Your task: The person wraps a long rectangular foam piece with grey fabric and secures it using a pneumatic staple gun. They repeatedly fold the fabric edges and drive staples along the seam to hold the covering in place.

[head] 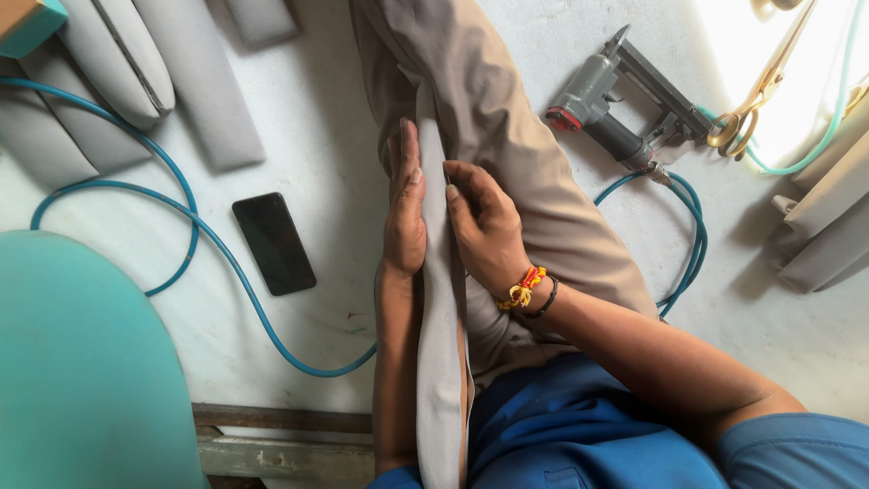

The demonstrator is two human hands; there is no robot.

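Note:
A long padded piece covered in taupe fabric (507,118) lies on the white worktable (308,136), running from the top middle down toward my lap. A narrow upright edge of it (439,362) stands between my hands. My left hand (405,213) lies flat against the left side of that edge, fingers straight and pointing away. My right hand (484,226), with a red and yellow thread band and a black band at the wrist, pinches the fabric from the right side, fingertips on the seam.
A black phone (273,243) lies left of my hands. A blue air hose (208,237) loops across the table to a grey pneumatic stapler (615,104) at upper right. Gold scissors (756,104) lie beyond it. Grey upholstered pads (163,63) sit upper left and far right; a teal cushion (81,362) is lower left.

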